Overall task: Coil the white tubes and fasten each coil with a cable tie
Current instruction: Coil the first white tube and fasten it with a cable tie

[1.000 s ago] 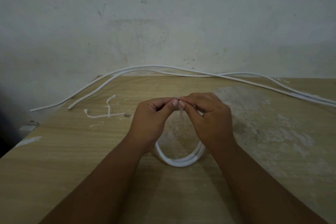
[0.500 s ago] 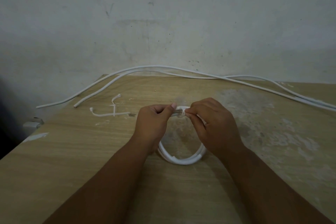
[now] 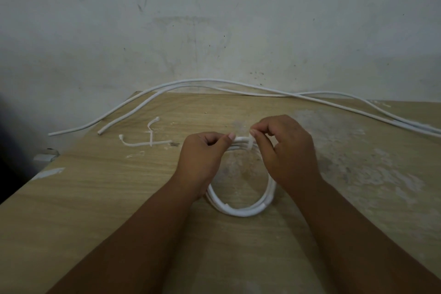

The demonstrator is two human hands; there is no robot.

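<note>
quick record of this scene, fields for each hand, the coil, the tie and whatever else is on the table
left hand: grips the coil's far side
right hand: pinches the tie wrapped around the coil's far side
coil: several loops, near side on the table between the forearms
loose tubes: uncoiled, along the table's far edge
spare ties: two, crossed, on the table left of the hands

Dim, soft, wide-angle edge distortion.

Wooden table (image 3: 95, 198) with loose tubes (image 3: 101, 131), coil (image 3: 238, 212), cable ties (image 3: 143, 143)
</note>
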